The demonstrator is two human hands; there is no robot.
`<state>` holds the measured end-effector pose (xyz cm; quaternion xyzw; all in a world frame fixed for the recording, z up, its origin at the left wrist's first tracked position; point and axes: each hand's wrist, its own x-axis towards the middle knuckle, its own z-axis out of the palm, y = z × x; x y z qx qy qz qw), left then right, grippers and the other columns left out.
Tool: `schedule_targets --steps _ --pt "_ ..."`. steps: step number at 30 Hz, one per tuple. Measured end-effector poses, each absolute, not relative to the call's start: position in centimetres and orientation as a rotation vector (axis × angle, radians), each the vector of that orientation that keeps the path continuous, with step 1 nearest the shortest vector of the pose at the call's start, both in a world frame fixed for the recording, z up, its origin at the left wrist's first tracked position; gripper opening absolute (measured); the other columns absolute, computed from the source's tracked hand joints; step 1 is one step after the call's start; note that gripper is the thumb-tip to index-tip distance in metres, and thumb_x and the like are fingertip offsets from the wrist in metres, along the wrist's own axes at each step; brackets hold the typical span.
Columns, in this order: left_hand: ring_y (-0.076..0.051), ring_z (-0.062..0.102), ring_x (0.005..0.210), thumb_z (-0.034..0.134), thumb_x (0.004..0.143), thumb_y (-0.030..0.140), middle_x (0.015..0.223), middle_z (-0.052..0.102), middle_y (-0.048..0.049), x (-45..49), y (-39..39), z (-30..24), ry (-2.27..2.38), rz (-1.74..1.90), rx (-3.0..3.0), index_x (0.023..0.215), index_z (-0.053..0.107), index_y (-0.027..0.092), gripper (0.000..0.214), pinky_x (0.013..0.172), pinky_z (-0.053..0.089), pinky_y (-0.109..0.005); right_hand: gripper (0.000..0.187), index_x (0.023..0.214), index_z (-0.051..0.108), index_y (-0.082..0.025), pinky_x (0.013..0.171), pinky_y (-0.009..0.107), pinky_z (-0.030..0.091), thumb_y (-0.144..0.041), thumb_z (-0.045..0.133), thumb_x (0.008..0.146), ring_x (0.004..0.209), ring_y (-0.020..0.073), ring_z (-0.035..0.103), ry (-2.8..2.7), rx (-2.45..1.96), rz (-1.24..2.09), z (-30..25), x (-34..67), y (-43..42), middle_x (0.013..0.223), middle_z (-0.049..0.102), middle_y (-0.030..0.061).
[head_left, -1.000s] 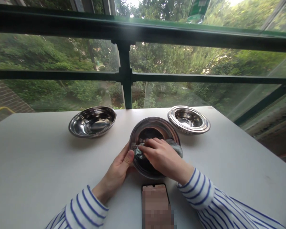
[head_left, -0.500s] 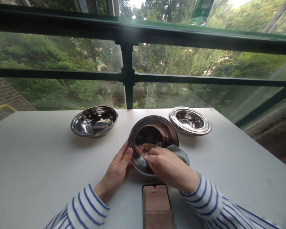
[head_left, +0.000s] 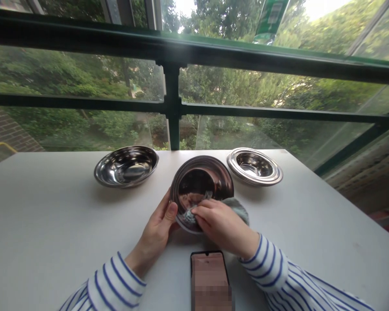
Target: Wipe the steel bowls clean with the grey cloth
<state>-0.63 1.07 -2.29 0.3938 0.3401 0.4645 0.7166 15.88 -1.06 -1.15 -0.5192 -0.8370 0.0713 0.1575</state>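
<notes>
blue and white at both striped sleeves [head_left: 116, 280], holding a shiny metal bowl [head_left: 197, 183] over the middle of a white table [head_left: 52, 207], tilted so as to show its inside. gripping its left edge with the left hand [head_left: 157, 229], thumb laid over the rim, fingers closed round the outer wall and mostly hidden behind it. pinching a grey-green cloth [head_left: 237, 209] in the fingers of the right hand [head_left: 225, 220], bunched at the fingertips and pressed to the inner wall, low on the near left side, with the rest spread past the hand at the right rim. cannot tell of any contact between the bowl's underside and the table. seeing a phone [head_left: 209, 268] flat on the near side of the bowl, screen up, partly blurred, cut off by the bottom of the view. also seeing, toward the far edge, a second metal bowl [head_left: 128, 166] well apart to the left, open side up, and a wide-rimmed metal dish [head_left: 272, 175] to the right, nearer to the held bowl; cannot tell whether single or stacked. facing a dark green railing [head_left: 172, 93] beyond the table, with trees [head_left: 84, 77] behind and a brick wall [head_left: 11, 134] at far left.
</notes>
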Motion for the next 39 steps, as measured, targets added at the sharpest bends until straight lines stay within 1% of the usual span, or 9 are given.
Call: schedule_targets --steps 2,4,9,12,19,25,30,36,39 --pt "-0.027 0.052 0.115 0.058 0.081 0.037 0.132 0.054 -0.0051 -0.7 1.0 -2.5 0.726 1.035 0.879 0.134 0.042 0.028 0.056 0.091 0.047 -0.037 0.024 0.106 0.059 -0.016 0.077 0.025 0.043 -0.015 0.039 0.091 0.088 0.0146 0.056 -2.297 -1.285 0.353 -1.4 15.0 -1.2 0.098 0.063 0.007" --pt "-0.027 0.051 0.116 0.057 0.082 0.036 0.133 0.053 -0.0053 -0.9 1.1 -2.6 0.699 1.03 0.894 0.134 0.042 0.027 0.056 0.093 0.045 -0.037 0.026 0.111 0.056 -0.017 0.08 0.024 0.042 -0.017 0.039 0.092 0.093 0.0144 0.055 -2.311 -1.225 0.384 -1.2 14.9 -1.4 0.103 0.062 0.0066" --pt "-0.028 0.053 0.114 0.059 0.08 0.037 0.126 0.059 -0.0073 -1.1 1.0 -2.3 0.74 1.045 0.893 0.133 0.044 0.026 0.057 0.094 0.044 -0.04 0.017 0.088 0.063 -0.02 0.07 0.031 0.037 -0.017 0.047 0.087 0.082 0.0189 0.053 -2.553 -1.632 0.058 -0.5 17.1 -1.4 0.086 0.063 0.0058" --pt "-0.028 0.054 0.113 0.059 0.08 0.038 0.125 0.06 -0.0075 -0.9 0.8 -2.2 0.759 1.067 0.892 0.134 0.043 0.027 0.057 0.095 0.043 -0.04 0.017 0.086 0.063 -0.019 0.071 0.032 0.037 -0.018 0.046 0.087 0.082 0.02 0.052 -2.514 -1.708 -0.006 -0.6 17.4 -1.4 0.085 0.061 0.0066" --pt "-0.027 0.05 0.118 0.058 0.081 0.035 0.13 0.056 -0.0068 -1.5 1.3 -2.8 0.74 1.087 0.908 0.133 0.045 0.026 0.054 0.097 0.042 -0.039 0.034 0.124 0.048 -0.018 0.084 0.029 0.041 -0.018 0.044 0.089 0.097 0.0172 0.051 -2.365 -1.18 0.42 -1.0 15.4 -2.4 0.113 0.058 0.0076" --pt "-0.028 0.05 0.117 0.058 0.08 0.038 0.132 0.054 -0.0063 -1.9 1.8 -2.5 0.804 1.118 0.905 0.132 0.044 0.026 0.056 0.093 0.045 -0.038 0.033 0.118 0.055 -0.025 0.085 0.037 0.038 -0.017 0.047 0.088 0.099 0.0214 0.051 -2.528 -1.283 0.26 -0.8 17.9 -2.3 0.112 0.061 0.0054" --pt "-0.025 0.052 0.115 0.054 0.083 0.037 0.134 0.052 -0.004 -1.6 1.6 -2.3 0.773 1.115 0.882 0.132 0.045 0.029 0.05 0.093 0.044 -0.036 0.033 0.125 0.049 -0.02 0.084 0.032 0.04 -0.022 0.042 0.093 0.099 0.0182 0.051 -2.449 -1.123 0.332 -1.5 16.3 -2.4 0.118 0.059 0.0063" --pt "-0.025 0.052 0.114 0.054 0.083 0.038 0.13 0.055 -0.0057 -1.9 1.8 -1.9 0.81 1.095 0.87 0.132 0.044 0.025 0.052 0.09 0.046 -0.036 0.029 0.118 0.054 -0.027 0.084 0.033 0.036 -0.021 0.049 0.09 0.101 0.0187 0.051 -2.562 -1.194 0.25 -1.2 17.5 -2.3 0.116 0.061 0.0013" --pt "-0.024 0.052 0.114 0.054 0.083 0.039 0.127 0.058 -0.0053 -1.7 2.0 -2.0 0.813 1.137 0.846 0.129 0.048 0.024 0.049 0.09 0.046 -0.034 0.029 0.118 0.053 -0.025 0.081 0.034 0.035 -0.022 0.05 0.089 0.099 0.0196 0.052 -2.57 -1.218 0.127 -1.3 17.3 -2.2 0.111 0.063 0.0027"
